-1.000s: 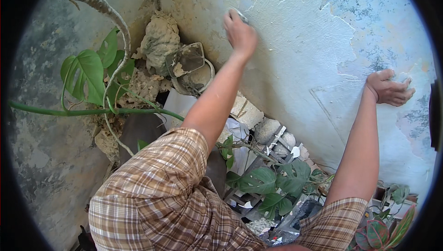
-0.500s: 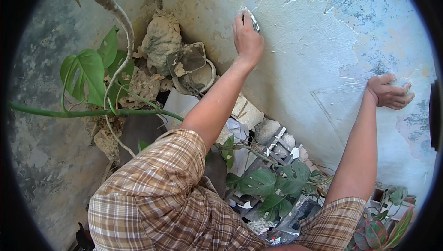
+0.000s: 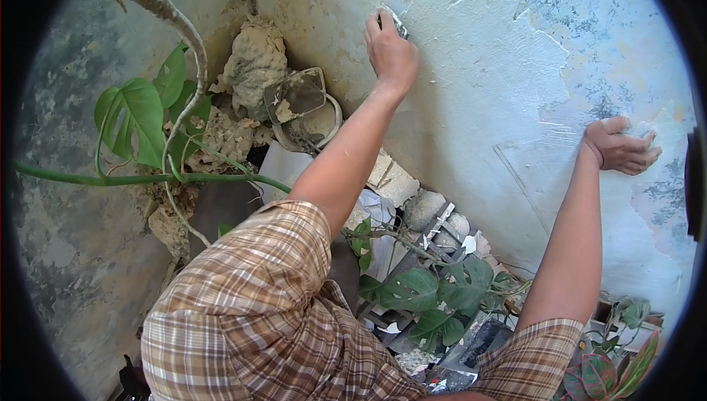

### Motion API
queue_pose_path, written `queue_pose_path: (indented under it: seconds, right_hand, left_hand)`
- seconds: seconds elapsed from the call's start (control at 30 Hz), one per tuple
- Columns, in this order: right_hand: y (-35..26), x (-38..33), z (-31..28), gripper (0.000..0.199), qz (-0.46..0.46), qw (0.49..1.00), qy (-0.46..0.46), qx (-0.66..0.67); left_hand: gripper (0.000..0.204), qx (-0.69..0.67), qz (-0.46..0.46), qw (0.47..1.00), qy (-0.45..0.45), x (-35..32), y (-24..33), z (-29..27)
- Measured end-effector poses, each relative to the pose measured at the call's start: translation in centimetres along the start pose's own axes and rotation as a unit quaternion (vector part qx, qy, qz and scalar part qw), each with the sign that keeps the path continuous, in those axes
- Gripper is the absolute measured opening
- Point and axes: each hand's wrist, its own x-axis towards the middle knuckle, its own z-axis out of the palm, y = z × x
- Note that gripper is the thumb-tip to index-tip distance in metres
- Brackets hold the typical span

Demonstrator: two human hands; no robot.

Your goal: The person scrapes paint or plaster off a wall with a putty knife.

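Observation:
My left hand (image 3: pixel 392 55) is raised to the wall, its fingers closed around a small flat scraper (image 3: pixel 400 27). The tool shows only a dark, white-smeared edge beside the fingers; the rest is hidden. Around it the wall carries a patch of wet-looking white filler (image 3: pixel 479 55) with a ragged raised border. Farther right and lower, my right hand (image 3: pixel 622 147) is against or close to the wall, fingers curled and dabbed with white. Its palm side is hidden, so whatever lies in it cannot be made out.
A pale branch (image 3: pixel 193 47) and a green stem (image 3: pixel 132 179) cross the left side, with split leaves (image 3: pixel 135 121). In the corner stand a rough rock (image 3: pixel 255 66) and a round grey container (image 3: pixel 333 125). Rubble, stones (image 3: pixel 423 209) and leafy plants (image 3: pixel 412 290) line the wall's foot.
My left hand has slid slightly left and down along the wall with the scraper. My right hand stays where it was.

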Motion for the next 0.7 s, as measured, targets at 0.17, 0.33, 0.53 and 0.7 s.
queue_pose_path:
  seconds: [0.17, 0.33, 0.53, 0.7]
  right_hand:
    - [0.2, 0.1, -0.2, 0.055, -0.009, 1.0, 0.005, -0.002]
    - [-0.1, 0.3, -0.4, 0.054, -0.006, 1.0, 0.004, 0.012]
    - [-0.3, 0.3, -0.4, 0.055, 0.001, 1.0, 0.0, 0.013]
    - [-0.2, 0.2, -0.5, 0.056, 0.001, 1.0, -0.005, 0.013]
  left_hand:
    - [0.05, 0.001, -0.03, 1.0, 0.0, -1.2, 1.3, 0.0]
    - [0.048, -0.015, -0.03, 0.999, -0.016, -1.6, 1.1, -0.3]
    - [0.05, -0.009, -0.038, 0.999, -0.038, 0.8, 0.4, -1.5]
    - [0.054, 0.021, 0.044, 0.998, -0.048, 1.1, -0.4, -2.0]
